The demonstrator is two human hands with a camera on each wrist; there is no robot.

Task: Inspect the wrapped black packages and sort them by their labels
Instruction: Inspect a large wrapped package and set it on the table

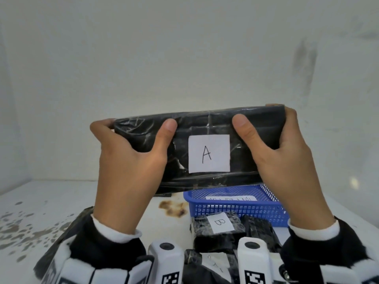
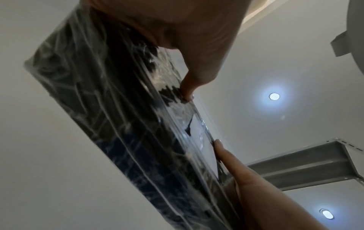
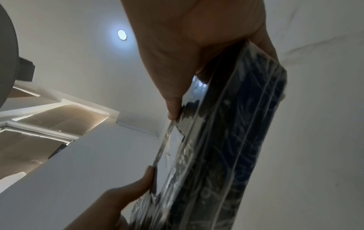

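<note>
While wrists hide it, head shows label A point(image 1: 208, 153).

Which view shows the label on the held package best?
The head view: the white label faces the camera on the package held between the left hand and right hand, and plainly reads A. Both wrist views catch it edge-on, a white sliver under shiny wrap, with no letter legible.

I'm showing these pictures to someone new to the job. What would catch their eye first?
The long black package, held up at centre by the left hand and the right hand, its white label reading A. Below it on the table stands a blue basket, with a smaller package labelled B just in front.
</note>
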